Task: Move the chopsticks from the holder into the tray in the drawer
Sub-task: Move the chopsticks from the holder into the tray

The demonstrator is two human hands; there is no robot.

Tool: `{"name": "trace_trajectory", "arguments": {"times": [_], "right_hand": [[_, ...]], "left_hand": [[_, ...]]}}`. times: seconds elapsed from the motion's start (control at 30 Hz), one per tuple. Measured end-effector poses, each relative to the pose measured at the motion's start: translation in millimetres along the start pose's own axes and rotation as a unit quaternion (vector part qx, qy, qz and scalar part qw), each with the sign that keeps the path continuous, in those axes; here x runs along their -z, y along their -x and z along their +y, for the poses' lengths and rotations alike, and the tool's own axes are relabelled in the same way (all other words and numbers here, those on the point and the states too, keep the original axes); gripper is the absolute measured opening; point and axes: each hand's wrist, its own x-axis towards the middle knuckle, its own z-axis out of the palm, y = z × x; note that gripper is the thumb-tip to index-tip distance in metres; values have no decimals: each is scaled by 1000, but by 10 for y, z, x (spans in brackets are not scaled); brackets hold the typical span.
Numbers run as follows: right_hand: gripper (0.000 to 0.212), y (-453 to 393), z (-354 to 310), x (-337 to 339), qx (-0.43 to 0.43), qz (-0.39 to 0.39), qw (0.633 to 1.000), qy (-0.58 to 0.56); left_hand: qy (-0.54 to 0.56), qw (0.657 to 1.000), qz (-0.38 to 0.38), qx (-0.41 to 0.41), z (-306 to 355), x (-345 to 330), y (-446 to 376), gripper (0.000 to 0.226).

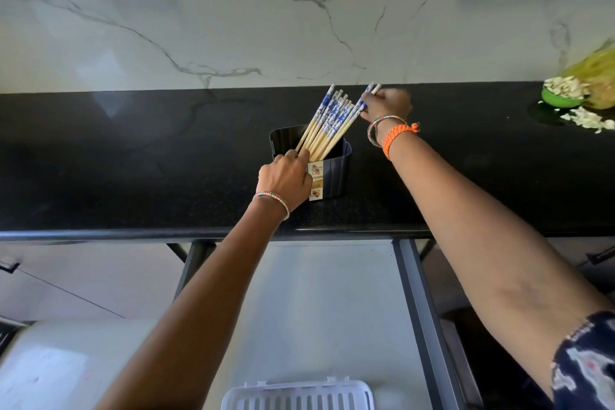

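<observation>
My right hand (386, 105) has its fingers (366, 107) curled round the patterned tops of a couple of chopsticks (329, 120), which lean in a bundle out of the dark holder (329, 165). My left hand (286, 176) grips the holder's near rim, fingers touching the bundle's lower shafts. The holder stands on the black desk (133, 170). Below, the white tray (299, 394) lies in the open drawer (332, 309).

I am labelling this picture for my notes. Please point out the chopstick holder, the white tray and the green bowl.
chopstick holder (334, 161): head view, on its dark front wall.
white tray (296, 397): head view, on its slotted rim at the bottom edge.
green bowl (559, 100): head view, on its green side.
</observation>
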Motion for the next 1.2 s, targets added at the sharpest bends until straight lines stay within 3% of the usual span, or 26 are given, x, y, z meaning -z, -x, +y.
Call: {"name": "trace_trajectory", "arguments": {"times": [0.23, 0.43, 0.5, 0.53, 0.57, 0.6, 0.63, 0.7, 0.77, 0.83, 0.93, 1.0, 1.2], "right_hand": [[23, 483, -526, 680, 41, 26, 985, -167], [21, 1441, -293, 856, -60, -31, 945, -321], [14, 1744, 54, 870, -66, -28, 970, -234], [35, 1892, 276, 886, -23, -11, 995, -93], [61, 2071, 509, 929, 55, 10, 994, 96], [79, 2210, 729, 970, 160, 13, 951, 264], [84, 2439, 918, 1004, 251, -15, 885, 391], [64, 2911, 1198, 1040, 343, -167, 771, 511], [40, 3252, 1552, 1035, 300, -328, 741, 504], [35, 3475, 1891, 1044, 216, -417, 757, 454], [33, 3601, 2285, 1117, 173, -463, 754, 433], [34, 3612, 2473, 1180, 159, -480, 734, 454], [38, 3556, 2766, 1097, 146, -497, 716, 469]], "left_hand": [[113, 990, 83, -30, 218, 523, 107, 55], [158, 987, 16, 7, 239, 655, 724, 41], [140, 990, 25, 4, 135, 526, 1146, 42], [126, 992, 27, 7, 86, 428, 1371, 41], [120, 992, 26, 5, 35, 285, 1594, 41], [131, 991, 16, -3, 1, 164, 1771, 42], [144, 989, -10, -20, -10, 51, 1984, 46], [149, 985, -70, -56, -42, -189, 2372, 53], [110, 985, -111, -78, -55, -364, 2728, 55], [103, 980, -141, -92, -69, -493, 3055, 58], [97, 973, -202, -63, -189, -683, 3410, 59], [90, 964, -249, 25, -299, -796, 3592, 60], [231, 883, -338, 229, -502, -961, 3942, 50]]}}
